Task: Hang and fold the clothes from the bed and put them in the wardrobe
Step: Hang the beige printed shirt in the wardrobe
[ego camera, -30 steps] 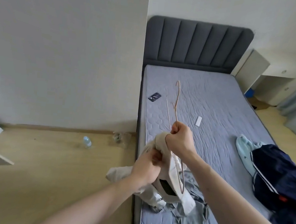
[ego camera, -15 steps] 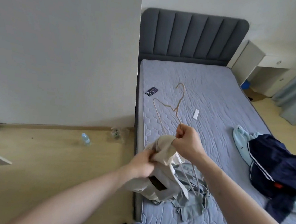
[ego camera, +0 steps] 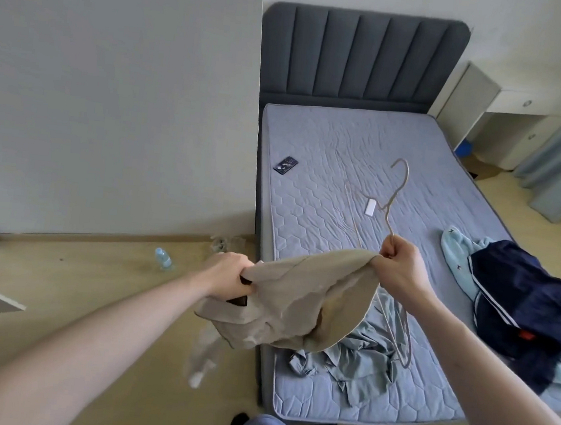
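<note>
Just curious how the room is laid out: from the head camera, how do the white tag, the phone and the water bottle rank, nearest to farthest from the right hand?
From the right hand:
1. White tag, on the mattress just beyond it.
2. Phone, near the bed's left edge.
3. Water bottle, on the floor, far left.

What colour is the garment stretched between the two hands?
Beige, or light tan: the garment shows plainly in the head view, the only one given.

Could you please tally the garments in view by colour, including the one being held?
Beige garment, held by left hand and right hand: 1
Grey garment: 1
Navy garment: 1
Light blue garment: 1
Total: 4
</note>
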Demonstrator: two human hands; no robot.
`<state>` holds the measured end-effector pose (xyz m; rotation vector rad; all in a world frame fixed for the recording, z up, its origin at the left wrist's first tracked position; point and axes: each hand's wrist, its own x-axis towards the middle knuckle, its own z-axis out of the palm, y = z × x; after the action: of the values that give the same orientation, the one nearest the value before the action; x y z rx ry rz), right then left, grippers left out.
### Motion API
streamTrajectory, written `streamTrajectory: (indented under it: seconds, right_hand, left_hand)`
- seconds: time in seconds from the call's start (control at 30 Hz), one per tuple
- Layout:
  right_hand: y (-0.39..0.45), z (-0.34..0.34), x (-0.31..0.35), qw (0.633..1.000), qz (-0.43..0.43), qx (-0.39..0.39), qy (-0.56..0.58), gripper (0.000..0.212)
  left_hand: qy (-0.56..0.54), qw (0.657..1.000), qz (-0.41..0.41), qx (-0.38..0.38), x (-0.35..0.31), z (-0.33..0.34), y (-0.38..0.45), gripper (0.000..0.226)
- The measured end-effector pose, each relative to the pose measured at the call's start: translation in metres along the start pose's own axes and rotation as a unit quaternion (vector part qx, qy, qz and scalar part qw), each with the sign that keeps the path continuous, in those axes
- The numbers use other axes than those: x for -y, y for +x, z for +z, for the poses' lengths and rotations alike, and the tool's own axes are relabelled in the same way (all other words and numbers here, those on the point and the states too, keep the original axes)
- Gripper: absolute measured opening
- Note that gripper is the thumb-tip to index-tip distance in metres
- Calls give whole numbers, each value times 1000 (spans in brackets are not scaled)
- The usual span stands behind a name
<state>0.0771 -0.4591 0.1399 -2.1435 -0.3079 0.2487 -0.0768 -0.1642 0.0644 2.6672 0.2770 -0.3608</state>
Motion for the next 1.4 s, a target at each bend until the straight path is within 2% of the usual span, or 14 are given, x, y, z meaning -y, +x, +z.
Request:
streamTrajectory:
  seconds: [0.13,0.23,0.33,0.57,0.63,0.7,0.8,0.87,0.93,1.0,1.07,1.13,1.27,1.4]
  right_hand:
    - [-1,-7,-17,998,53,-42,6,29]
    - [-11,-20,-29,992,49,-76,-89,25]
    - [-34,-13,-32,991,16,-35,-129,50]
    - [-44,-1,-30,999,27,21,0,97]
    - [-37,-7,-39,997,15,56,56,77]
    - [-31,-14,-51,990,-1,48,130,34]
    - [-22,-26,-69,973,106,-62,197,30]
    - [-17,-34,-77,959,156,-105,214,38]
    - [-10,-41,-80,950,178,-127,224,44]
    - [0,-46,-83,940,201,-152,229,43]
    - [12,-51,-89,927,234,-167,241,24]
    - [23,-58,-95,922,253,-163,243,9]
    - [36,-86,-106,933,244,-130,230,29]
    - [49,-128,-136,948,258,-102,154,25]
  left_hand:
    - [-142,986,-81,-17,-10,-3,11,31]
    - [-204,974,-72,-68,-42,-22,31,20]
    - [-273,958,-58,-66,-85,-42,53,24]
    - [-468,883,-4,33,-178,-47,70,34]
    - [-528,846,1,76,-200,-43,73,44]
    - [-571,812,6,120,-215,-38,76,40]
    - [-631,765,9,125,-213,-27,85,29]
    - [-615,787,-28,42,-193,-7,88,24]
    - [-512,856,-73,4,-165,30,81,23]
    - [-376,918,-86,94,-144,79,61,32]
    - [-223,950,-74,205,-139,121,47,69]
    - [-183,961,-74,193,-150,151,51,84]
    - [-287,948,-120,75,-159,161,87,26]
    - [-268,960,-80,7,-146,125,105,21]
